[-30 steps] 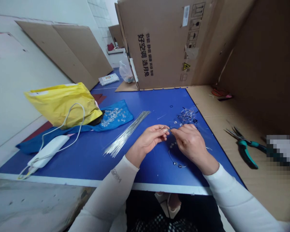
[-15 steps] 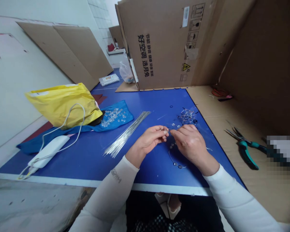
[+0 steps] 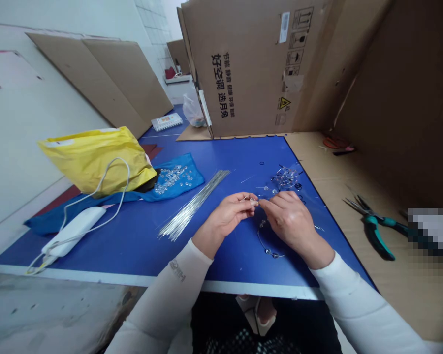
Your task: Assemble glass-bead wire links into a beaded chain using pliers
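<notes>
Left hand [image 3: 233,213] and right hand [image 3: 290,222], both bare, are together above a blue flat tabletop [image 3: 239,157]; the left thumb and forefinger pinch a thin silver wire [image 3: 251,200], and the right fingertips [image 3: 263,201] close on the same wire from the opposite side; the exact grip at the meeting point is too small to tell.

Just beyond the right hand lies a tangled cluster of clear crystal beads on wire [image 3: 286,178]; directly below the right hand lies a curved loop of beaded wire [image 3: 268,251], touching neither hand at its lowest bead.

Left of the left hand lies a straight bundle of long silver wire rods [image 3: 192,209]; farther left, a crumpled blue cloth [image 3: 192,173] bears a heap of loose clear round beads [image 3: 172,177], beside a crumpled yellow plastic bag [image 3: 92,160] and a white oblong plastic power adapter with its white cable [image 3: 74,231].

Well right of the right hand, on a tan cardboard sheet [image 3: 335,182], lie teal-handled steel pliers [image 3: 376,228]; white sleeves [image 3: 170,295] cover both forearms.
</notes>
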`<state>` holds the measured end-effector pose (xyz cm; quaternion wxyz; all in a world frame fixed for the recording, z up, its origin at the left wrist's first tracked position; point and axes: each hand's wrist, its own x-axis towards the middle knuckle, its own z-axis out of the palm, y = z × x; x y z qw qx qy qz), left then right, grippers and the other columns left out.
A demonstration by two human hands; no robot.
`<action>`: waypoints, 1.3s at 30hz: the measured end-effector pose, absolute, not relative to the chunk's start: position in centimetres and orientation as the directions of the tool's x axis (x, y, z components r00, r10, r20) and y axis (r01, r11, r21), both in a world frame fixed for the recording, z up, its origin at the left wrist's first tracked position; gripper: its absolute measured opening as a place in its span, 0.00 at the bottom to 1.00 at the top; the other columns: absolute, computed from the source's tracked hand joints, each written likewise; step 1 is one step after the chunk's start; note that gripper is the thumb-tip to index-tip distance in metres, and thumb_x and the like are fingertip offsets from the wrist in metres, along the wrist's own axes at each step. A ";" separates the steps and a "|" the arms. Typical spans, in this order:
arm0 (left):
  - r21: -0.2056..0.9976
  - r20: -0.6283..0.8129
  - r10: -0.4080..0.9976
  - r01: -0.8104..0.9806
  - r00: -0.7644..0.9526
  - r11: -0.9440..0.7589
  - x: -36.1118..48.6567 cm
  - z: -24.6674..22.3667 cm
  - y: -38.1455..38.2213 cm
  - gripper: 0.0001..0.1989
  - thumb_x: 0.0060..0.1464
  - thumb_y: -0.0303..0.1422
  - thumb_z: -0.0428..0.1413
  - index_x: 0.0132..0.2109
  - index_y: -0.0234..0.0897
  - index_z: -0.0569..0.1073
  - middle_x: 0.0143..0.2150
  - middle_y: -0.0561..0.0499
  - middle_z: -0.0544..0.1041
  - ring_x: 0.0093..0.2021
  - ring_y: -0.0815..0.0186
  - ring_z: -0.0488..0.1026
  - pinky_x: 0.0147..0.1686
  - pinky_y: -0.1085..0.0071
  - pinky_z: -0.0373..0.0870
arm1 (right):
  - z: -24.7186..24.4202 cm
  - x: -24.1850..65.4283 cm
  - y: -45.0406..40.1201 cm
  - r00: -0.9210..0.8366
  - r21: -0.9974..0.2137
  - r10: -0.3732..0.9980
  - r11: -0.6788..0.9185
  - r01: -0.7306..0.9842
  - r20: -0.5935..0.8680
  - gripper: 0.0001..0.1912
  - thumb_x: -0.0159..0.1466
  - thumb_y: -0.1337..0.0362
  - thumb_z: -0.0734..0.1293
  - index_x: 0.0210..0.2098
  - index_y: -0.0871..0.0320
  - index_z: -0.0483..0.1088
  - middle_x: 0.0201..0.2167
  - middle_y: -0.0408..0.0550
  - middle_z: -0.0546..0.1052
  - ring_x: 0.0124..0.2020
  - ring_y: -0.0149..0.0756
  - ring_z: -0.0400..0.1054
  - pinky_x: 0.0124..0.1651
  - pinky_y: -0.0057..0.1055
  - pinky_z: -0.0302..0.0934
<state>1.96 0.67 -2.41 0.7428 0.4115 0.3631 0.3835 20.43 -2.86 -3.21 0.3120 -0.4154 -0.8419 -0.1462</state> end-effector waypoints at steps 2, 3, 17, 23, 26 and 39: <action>0.904 -0.225 0.876 -0.244 0.428 0.351 1.9 -2.4 0.8 0.09 0.46 0.25 0.66 0.37 0.31 0.76 0.32 0.53 0.73 0.31 0.72 0.69 0.38 0.70 0.64 | -3.2 20.4 -2.9 -0.462 -0.009 0.607 0.612 0.791 0.646 0.13 0.71 0.71 0.61 0.35 0.59 0.77 0.23 0.47 0.72 0.31 0.40 0.60 0.38 0.37 0.50; 0.913 -0.222 0.884 -0.230 0.412 0.336 1.9 -2.4 0.8 0.09 0.46 0.25 0.65 0.37 0.31 0.76 0.31 0.53 0.73 0.30 0.72 0.69 0.38 0.70 0.64 | -3.3 20.4 -2.9 -0.462 -0.009 0.608 0.611 0.791 0.646 0.14 0.71 0.71 0.61 0.35 0.59 0.77 0.23 0.47 0.72 0.31 0.40 0.61 0.38 0.37 0.50; 0.948 -0.134 0.920 -0.223 0.369 0.227 1.6 -2.1 1.0 0.14 0.46 0.23 0.65 0.42 0.31 0.74 0.30 0.53 0.75 0.30 0.71 0.71 0.36 0.70 0.65 | -3.3 20.6 -2.8 -0.474 -0.065 0.602 0.659 0.749 0.642 0.16 0.71 0.72 0.58 0.36 0.59 0.77 0.26 0.49 0.74 0.33 0.41 0.62 0.39 0.37 0.54; 0.953 -0.118 0.909 -0.210 0.401 0.217 1.1 -2.1 1.4 0.16 0.46 0.25 0.66 0.44 0.31 0.74 0.32 0.52 0.76 0.30 0.70 0.73 0.38 0.69 0.66 | -3.4 20.8 -2.7 -0.464 -0.092 0.606 0.666 0.740 0.646 0.16 0.71 0.72 0.58 0.37 0.58 0.77 0.27 0.49 0.75 0.33 0.41 0.62 0.39 0.37 0.54; 0.933 -0.166 0.895 -0.227 0.414 0.278 1.1 -2.2 1.4 0.17 0.47 0.27 0.67 0.45 0.32 0.74 0.32 0.52 0.77 0.30 0.70 0.73 0.38 0.69 0.67 | -3.4 20.9 -2.7 -0.472 -0.077 0.595 0.670 0.738 0.651 0.16 0.71 0.71 0.58 0.38 0.59 0.77 0.26 0.49 0.74 0.33 0.40 0.62 0.40 0.37 0.55; 0.906 -0.124 0.929 -0.343 0.349 0.250 1.3 -2.1 1.3 0.11 0.51 0.29 0.65 0.39 0.33 0.72 0.34 0.50 0.77 0.33 0.69 0.73 0.42 0.68 0.69 | -3.3 21.5 -2.3 -0.148 -0.423 0.648 0.635 0.646 0.747 0.13 0.71 0.65 0.63 0.52 0.56 0.74 0.46 0.54 0.80 0.49 0.44 0.71 0.53 0.45 0.64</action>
